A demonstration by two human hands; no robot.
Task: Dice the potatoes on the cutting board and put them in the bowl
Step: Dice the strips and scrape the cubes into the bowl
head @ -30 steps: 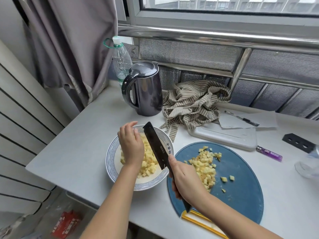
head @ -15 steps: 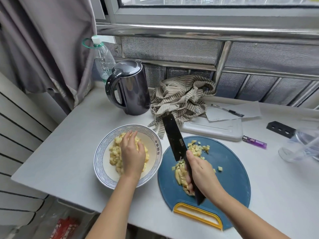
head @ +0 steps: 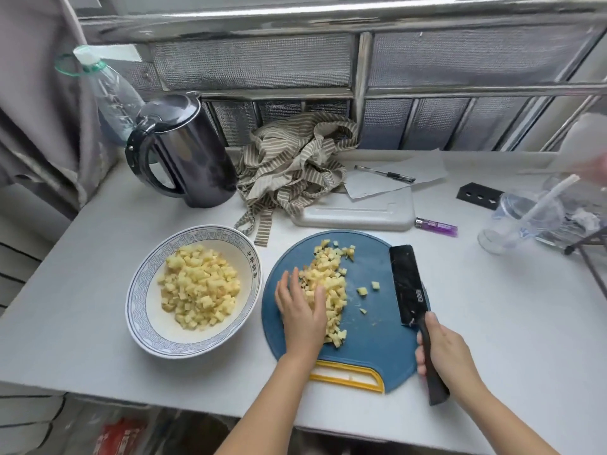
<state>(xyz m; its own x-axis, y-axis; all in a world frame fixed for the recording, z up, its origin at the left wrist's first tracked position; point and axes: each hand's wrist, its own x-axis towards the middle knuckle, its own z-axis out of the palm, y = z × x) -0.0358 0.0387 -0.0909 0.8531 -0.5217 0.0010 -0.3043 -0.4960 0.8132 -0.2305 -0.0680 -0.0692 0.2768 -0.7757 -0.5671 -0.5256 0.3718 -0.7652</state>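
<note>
A round blue cutting board point(head: 371, 339) with a yellow handle lies in front of me. A pile of diced potato point(head: 330, 277) runs down its middle, with a few stray cubes to the right. My left hand point(head: 302, 307) rests flat, fingers apart, against the pile's left side. My right hand point(head: 443, 353) grips the handle of a black cleaver point(head: 407, 284), whose blade lies over the board's right edge. To the left stands a white bowl with a blue rim point(head: 144, 290), holding a heap of potato cubes point(head: 198, 290).
A dark kettle point(head: 187, 156) and a plastic bottle point(head: 108, 90) stand at the back left. A striped cloth point(head: 295, 162), a white tray point(head: 354, 211), paper with a pen point(head: 384, 174), a purple lighter point(head: 435, 226) and clear plastic cups point(head: 522, 221) lie behind and right of the board.
My left hand has left the bowl and come down onto the potato pile on the board. The cleaver has moved from the pile to the board's right edge.
</note>
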